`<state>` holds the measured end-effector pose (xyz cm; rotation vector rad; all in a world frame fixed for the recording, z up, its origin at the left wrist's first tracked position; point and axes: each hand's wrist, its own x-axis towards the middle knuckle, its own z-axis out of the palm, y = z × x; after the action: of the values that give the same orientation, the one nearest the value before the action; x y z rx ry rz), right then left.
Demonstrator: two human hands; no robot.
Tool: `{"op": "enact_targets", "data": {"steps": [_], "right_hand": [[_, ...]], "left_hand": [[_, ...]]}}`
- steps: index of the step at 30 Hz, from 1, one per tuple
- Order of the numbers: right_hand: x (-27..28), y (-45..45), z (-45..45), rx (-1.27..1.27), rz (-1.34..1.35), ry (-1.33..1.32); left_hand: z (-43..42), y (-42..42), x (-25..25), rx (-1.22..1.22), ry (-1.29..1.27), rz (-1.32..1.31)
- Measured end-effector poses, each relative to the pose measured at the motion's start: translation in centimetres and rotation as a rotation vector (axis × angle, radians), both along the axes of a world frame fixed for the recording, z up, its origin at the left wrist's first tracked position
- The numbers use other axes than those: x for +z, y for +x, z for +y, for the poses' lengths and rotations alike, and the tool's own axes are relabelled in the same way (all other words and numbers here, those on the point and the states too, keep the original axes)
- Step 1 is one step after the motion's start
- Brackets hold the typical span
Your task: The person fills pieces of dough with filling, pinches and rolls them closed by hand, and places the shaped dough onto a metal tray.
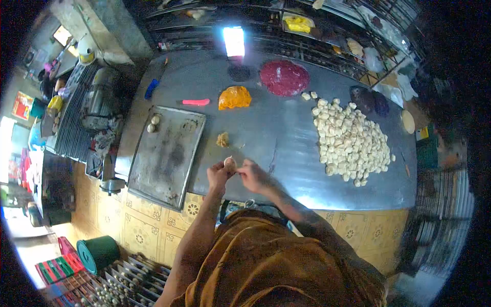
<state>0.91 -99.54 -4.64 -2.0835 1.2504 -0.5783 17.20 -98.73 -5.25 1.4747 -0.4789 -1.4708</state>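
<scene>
Cream-coloured dough (230,163) is sitting in the left hand (218,172), fingers curled round it; the right hand (249,175) is pinching its edge (can't tell how firmly), so I'd be going gently.

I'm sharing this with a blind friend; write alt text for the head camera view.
A person's left hand holds a small pale dough piece, the right hand close against it, over a grey table. A metal tray with two dough balls lies left, a big pile of dough pieces right, an orange lump and a pink mass beyond.
</scene>
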Motion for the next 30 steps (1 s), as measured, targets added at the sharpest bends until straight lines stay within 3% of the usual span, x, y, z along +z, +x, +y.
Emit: {"op": "enact_targets", "data": {"steps": [2, 3, 5, 6, 7, 9, 10, 12, 13, 15, 16, 17, 18, 19, 22, 25, 27, 30], "right_hand": [[-2.0, -0.8, -1.2, -0.062, -0.25, 0.171], [-1.2, -0.2, -1.4, -0.076, -0.243, 0.16], [0.9, 1.6, -0.9, -0.282, -0.643, 0.647], [1.0, 2.3, -1.1, -0.236, -0.686, 0.74], [1.2, 2.9, -0.8, -0.25, -0.687, 0.739], [1.4, 3.9, -0.3, -0.349, -0.69, 0.719], [1.2, 4.4, -0.2, -0.358, -0.689, 0.722], [1.0, 5.0, -0.2, -0.344, -0.259, 0.347], [1.0, 5.0, 0.1, -0.351, -0.256, 0.356], [1.3, 4.5, 0.4, -0.279, -0.143, 0.078], [1.5, 4.2, 0.3, -0.274, -0.143, 0.082], [1.7, 3.7, 0.5, -0.245, -0.322, 0.163], [1.9, 3.0, 0.9, -0.212, -0.499, 0.251], [2.5, 2.2, 1.1, -0.203, -0.497, 0.271], [2.4, -0.7, -0.2, -0.075, -0.333, 0.25], [1.2, -3.1, -1.9, -0.155, -0.174, 0.24], [2.0, -4.2, -2.0, -0.133, -0.286, 0.182], [2.5, -5.2, -2.1, -0.067, -0.395, 0.256]], "left_hand": [[0.0, 1.8, -0.5, -0.104, -0.081, -0.025], [-0.4, 2.6, -0.7, -0.183, -0.165, -0.044], [-0.7, 4.2, -0.7, -0.306, -0.254, -0.06], [-0.8, 4.9, -0.3, -0.416, -0.339, -0.088], [-0.8, 5.5, 0.1, -0.429, -0.337, -0.082], [-0.9, 6.6, 0.8, -0.58, -0.371, -0.615], [-0.9, 7.0, 0.6, -0.588, -0.369, -0.609], [-0.5, 7.2, 0.0, -0.631, -0.496, -0.742], [-0.3, 7.1, -0.8, -0.639, -0.489, -0.736], [-0.2, 6.6, -2.2, -0.513, -0.452, -0.463], [-0.3, 6.4, -0.6, -0.536, -0.422, -0.571], [-0.5, 6.0, 0.1, -0.531, -0.41, -0.57], [-0.6, 5.4, 0.3, -0.468, -0.3, -0.361], [-0.5, 4.8, 1.1, -0.397, -0.188, -0.155], [0.0, 2.6, 1.3, -0.386, -0.153, -0.038], [0.7, 0.1, 1.3, -0.339, -0.149, 0.129], [1.5, -1.2, 0.5, -0.44, -0.339, -0.306], [1.7, -1.9, -0.3, -0.405, -0.522, -0.521]]}}
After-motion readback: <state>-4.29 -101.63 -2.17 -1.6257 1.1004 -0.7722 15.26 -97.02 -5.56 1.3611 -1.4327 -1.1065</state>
